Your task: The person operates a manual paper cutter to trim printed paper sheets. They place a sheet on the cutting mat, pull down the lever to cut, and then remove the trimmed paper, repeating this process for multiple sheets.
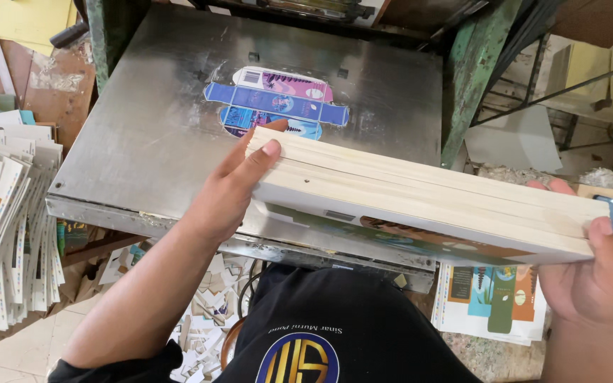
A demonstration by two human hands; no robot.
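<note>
1. I hold a thick stack of printed cardboard sheets [420, 202] edge-on in front of me, level with my chest and tilted slightly down to my right.
2. My left hand [232, 188] clamps the stack's left end: the thumb lies on top along the pale edges, the fingers are tucked beneath (I cannot see them from here).
3. My right hand [590, 273] grips the right end, thumb pressed over the top edge, palm and fingers wrapped under and behind it.
4. The underside of the stack shows colour printing in orange, green and blue.
5. Just beyond the stack lies the steel platen [150, 135] of a press, a flat grey metal plate with scuffed marks.
6. On that plate sits a single die-cut carton blank [274, 103], blue, pink and purple, lying flat and well clear of my stack.
7. The green press frame [473, 78] rises at the plate's right side.
8. To my left, a fanned pile of printed sheets [8, 213] rests on its own support, apart from my hands.
9. Below my right hand lie more printed sheets [487, 298] with orange, teal and green panels.
10. Paper offcuts [211, 312] litter the floor beneath the plate.
</note>
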